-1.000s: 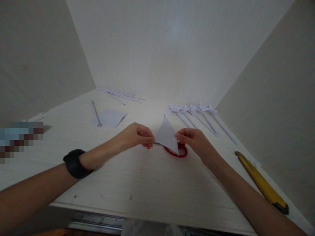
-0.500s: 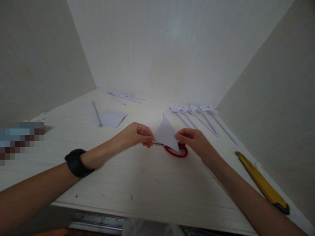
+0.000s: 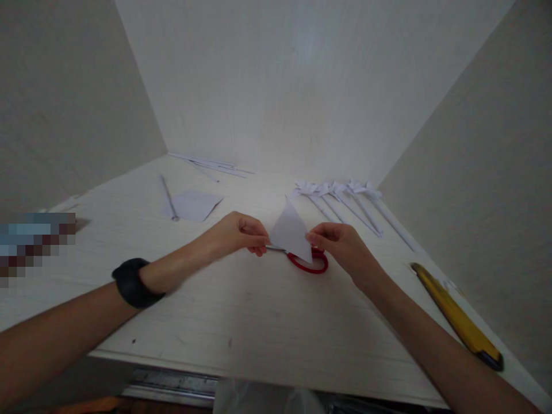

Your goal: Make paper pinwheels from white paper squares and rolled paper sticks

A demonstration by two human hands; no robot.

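A white piece of paper (image 3: 290,229), roughly triangular with a point upward, is held up between my two hands. My left hand (image 3: 250,233) pinches its left corner between thumb and fingers. On the right edge, my right hand (image 3: 330,237) grips the sheet the same way. Right behind and below the paper lie scissors with red handles (image 3: 308,269) on the white table (image 3: 194,322). Their blades point left, and the paper and my left fingers partly cover them. A dark band (image 3: 135,283) is around my left wrist.
Several rolled paper sticks with folded tops (image 3: 345,198) lie at the back right. A yellow cutter knife (image 3: 457,316) rests near the right wall. At the left are flat paper (image 3: 194,206), a paper tube (image 3: 168,198) and thin paper sticks (image 3: 211,165). A pixelated object (image 3: 34,241) sits far left.
Almost nothing differs. The whole view has shifted very slightly, while both hands keep their hold on the paper.
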